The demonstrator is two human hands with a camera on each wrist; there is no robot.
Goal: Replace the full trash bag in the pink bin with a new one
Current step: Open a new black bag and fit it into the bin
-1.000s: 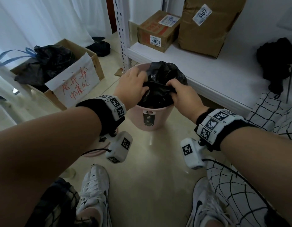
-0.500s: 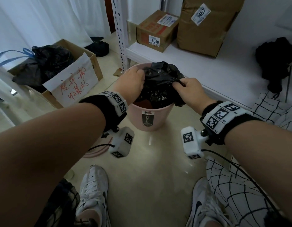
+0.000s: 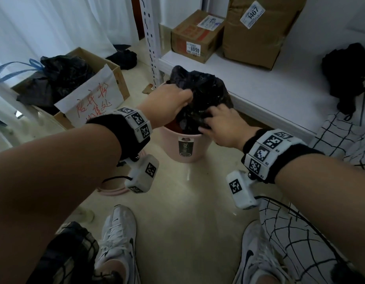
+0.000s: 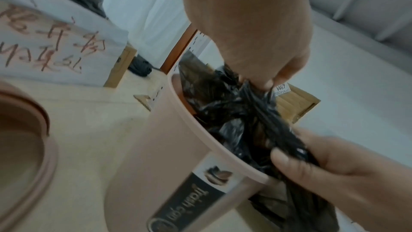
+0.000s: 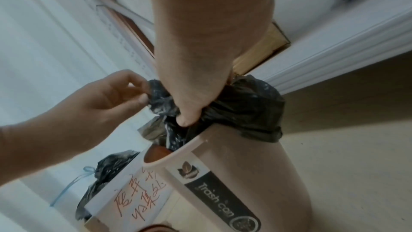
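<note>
A pink bin (image 3: pixel 196 147) with a black "Trash can" label stands on the floor by the white shelf. A black trash bag (image 3: pixel 200 93) bulges out of its mouth. My left hand (image 3: pixel 173 103) grips a bunched part of the bag's top on the left. My right hand (image 3: pixel 220 124) pinches another gathered strand at the near right rim. In the left wrist view the bag (image 4: pixel 234 112) is twisted between my left hand (image 4: pixel 263 70) and my right hand (image 4: pixel 312 161). The right wrist view shows my right hand (image 5: pixel 191 105) gripping the plastic (image 5: pixel 243 110) over the bin (image 5: pixel 234 174).
A cardboard box (image 3: pixel 75 93) holding tied black bags and a handwritten sign stands to the left. A pink ring (image 3: pixel 112 189) lies on the floor under my left wrist. The white shelf (image 3: pixel 280 85) carries cardboard boxes and dark cloth. My shoes are near the bottom.
Both hands have shifted on the bag's top: the left has reached further over it, the right has come in lower at the near rim, and the bag's gathered top stands higher.
</note>
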